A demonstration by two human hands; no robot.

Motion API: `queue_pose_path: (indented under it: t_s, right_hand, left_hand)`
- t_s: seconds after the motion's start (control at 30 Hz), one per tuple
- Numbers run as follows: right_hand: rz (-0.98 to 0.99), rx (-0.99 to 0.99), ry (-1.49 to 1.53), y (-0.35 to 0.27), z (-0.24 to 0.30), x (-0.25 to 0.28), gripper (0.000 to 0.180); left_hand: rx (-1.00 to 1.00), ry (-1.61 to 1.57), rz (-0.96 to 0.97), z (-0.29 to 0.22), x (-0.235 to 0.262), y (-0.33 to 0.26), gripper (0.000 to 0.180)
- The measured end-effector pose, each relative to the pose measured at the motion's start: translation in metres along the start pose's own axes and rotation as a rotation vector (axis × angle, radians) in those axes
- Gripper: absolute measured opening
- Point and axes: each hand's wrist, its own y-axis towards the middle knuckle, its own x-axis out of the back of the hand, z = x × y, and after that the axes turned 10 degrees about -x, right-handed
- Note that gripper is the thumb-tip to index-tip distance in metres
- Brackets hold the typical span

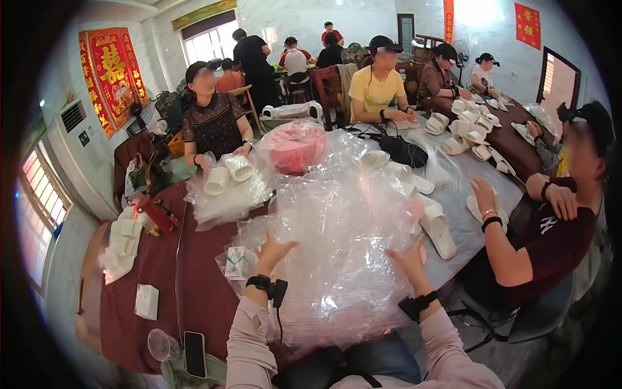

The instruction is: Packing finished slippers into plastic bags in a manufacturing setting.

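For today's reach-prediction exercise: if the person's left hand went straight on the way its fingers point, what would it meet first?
The left hand already touches the heap of clear plastic bags; going on, it would press deeper into them. Beyond lies the pink bundle, though depth is unclear.

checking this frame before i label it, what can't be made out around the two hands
- Head view: the left hand and right hand press on a heap of clear plastic bags; glare and creases hide whatever lies underneath.
- The fingertips sink into the film, so any grip is unclear.
- The small packet beside the left hand is too small to identify.
- The smartphone screen is dark.
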Motion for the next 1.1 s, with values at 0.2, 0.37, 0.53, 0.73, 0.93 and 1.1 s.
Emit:
queue_pose_path:
  t_s: [0.2, 0.37, 0.53, 0.73, 0.93, 1.1]
  right_hand:
    - [0.170, -0.061, 0.272, 0.014, -0.025, -0.013, 0.066]
    - [0.193, -0.071, 0.322, 0.019, -0.030, -0.020, 0.032]
    - [-0.039, 0.101, -0.002, 0.006, -0.016, -0.022, 0.057]
    - [-0.614, 0.766, -0.641, -0.017, 0.008, -0.030, 0.073]
    - [0.484, 0.461, 0.046, -0.065, 0.043, -0.043, 0.072]
    - [-0.085, 0.777, -0.839, -0.071, 0.024, -0.071, 0.080]
  left_hand:
    - [-0.089, -0.463, 0.218, -0.017, 0.014, -0.017, 0.043]
    - [-0.061, -0.803, 0.249, -0.027, 0.026, -0.050, 0.055]
    - [-0.231, -1.035, 0.296, -0.030, 0.006, -0.073, 0.070]
    - [-0.063, -1.112, 0.128, -0.023, -0.018, -0.083, 0.074]
    - [-0.087, -0.927, 0.014, -0.018, -0.042, -0.081, 0.074]
    - [-0.171, -0.646, -0.080, -0.043, -0.041, -0.095, 0.071]
